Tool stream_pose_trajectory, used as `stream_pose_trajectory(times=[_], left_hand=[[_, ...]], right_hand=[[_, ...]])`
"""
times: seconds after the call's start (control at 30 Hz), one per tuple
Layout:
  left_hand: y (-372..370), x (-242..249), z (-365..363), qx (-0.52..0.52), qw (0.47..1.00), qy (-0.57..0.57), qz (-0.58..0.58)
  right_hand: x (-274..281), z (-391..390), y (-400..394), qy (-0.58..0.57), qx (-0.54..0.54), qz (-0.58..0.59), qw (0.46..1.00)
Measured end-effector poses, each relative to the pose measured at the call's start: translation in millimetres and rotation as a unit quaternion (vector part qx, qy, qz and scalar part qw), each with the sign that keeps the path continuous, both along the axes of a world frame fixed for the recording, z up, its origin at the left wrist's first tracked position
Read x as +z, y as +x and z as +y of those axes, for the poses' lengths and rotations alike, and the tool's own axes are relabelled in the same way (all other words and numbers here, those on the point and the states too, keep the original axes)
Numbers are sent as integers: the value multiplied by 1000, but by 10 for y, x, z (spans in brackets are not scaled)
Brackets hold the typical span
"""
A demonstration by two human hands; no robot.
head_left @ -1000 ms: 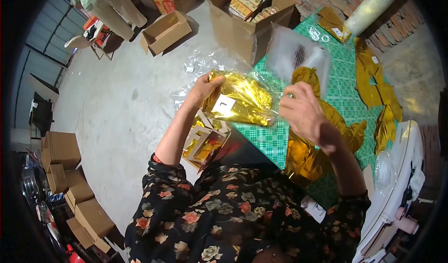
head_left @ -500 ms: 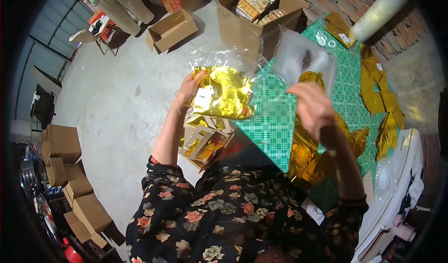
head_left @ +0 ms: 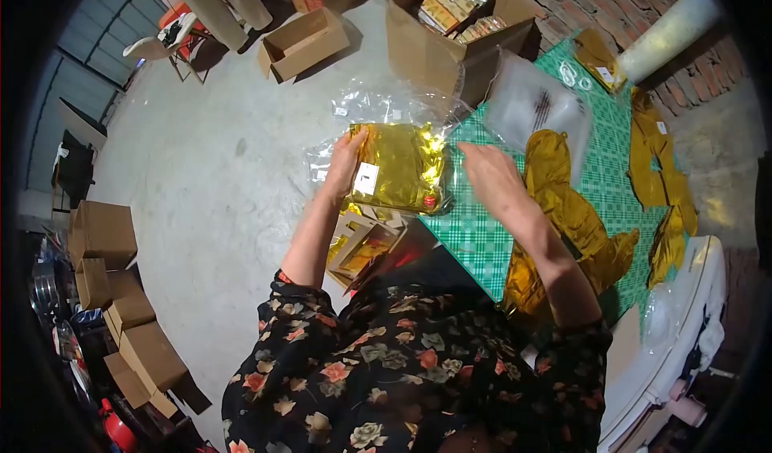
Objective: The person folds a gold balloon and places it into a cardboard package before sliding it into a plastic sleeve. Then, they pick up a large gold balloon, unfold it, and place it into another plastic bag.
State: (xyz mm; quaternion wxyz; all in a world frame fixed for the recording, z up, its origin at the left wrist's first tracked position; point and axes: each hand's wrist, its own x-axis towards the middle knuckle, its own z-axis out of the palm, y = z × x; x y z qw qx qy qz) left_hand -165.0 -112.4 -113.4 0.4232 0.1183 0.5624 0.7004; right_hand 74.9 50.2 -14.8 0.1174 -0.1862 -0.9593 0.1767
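My left hand (head_left: 346, 163) grips the left edge of a folded gold foil balloon (head_left: 394, 167) with a white label, its thumb on top. Clear plastic bags (head_left: 386, 103) lie behind and around the foil. To the right of it, over the table corner, is my right hand (head_left: 494, 179), with its fingers drawn together; whatever may be in them is hidden. Flat gold foil balloons (head_left: 571, 203) lie on the table beside my right forearm. A stack of clear plastic bags (head_left: 539, 115) rests behind them.
The table has a green checked cloth (head_left: 474, 244). Below the packet stands an open carton (head_left: 362, 244) containing gold foil. A large carton (head_left: 426, 59) of packets stands behind, near a smaller open box (head_left: 305, 47). Another person (head_left: 217, 2) stands far left.
My right hand has moved left from above the foil balloons toward the packet, its fingers drawing together. The packet has shifted slightly right and down and faces me flatter, still in my left hand.
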Motion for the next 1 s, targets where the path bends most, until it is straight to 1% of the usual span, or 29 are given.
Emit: stream_pose_trajectory(times=[0.03,0.07,0.13,0.17,0.23,0.33,0.43,0.53,0.57,0.63,0.73,0.77,0.8,0.83,0.9,1.0], left_hand=[[31,47,1,4,1000,-9,6],[49,62,5,8,1000,-18,11],[42,38,11,5,1000,6,19],[25,35,2,5,1000,17,23],[-24,47,-2,-3,999,24,28],[-16,150,11,-6,999,33,28],[21,285,25,0,999,43,25],[12,290,23,20,996,76,31],[9,283,28,27,995,91,34],[0,327,30,24,994,82,61],[-20,324,93,18,988,93,121],[-22,317,118,17,984,100,145],[-1,366,134,14,985,97,144],[21,414,154,11,985,94,143],[57,540,165,0,987,85,139],[103,673,174,0,990,61,126]], right_hand=[[-7,4,-50,-25,1,11,1000],[6,2,-81,-91,-15,1,996],[157,-44,-184,-220,-42,-20,974],[68,-26,-224,-305,-44,23,951],[-164,-2,-293,-464,-47,108,878],[-213,-14,-300,-549,-96,126,821],[-268,10,-281,-554,-131,91,817],[-361,-3,-243,-612,-87,153,771],[-359,4,-207,-623,-83,142,765],[-60,-60,-185,-644,-74,119,752],[-39,-29,-130,-640,-57,-42,765],[-43,-104,-128,-621,13,28,784],[-88,-96,-121,-541,-23,-22,840],[-123,-92,-121,-454,-60,-71,886],[-42,-43,-127,-486,-29,-94,868],[145,-79,-139,-595,5,0,804]])
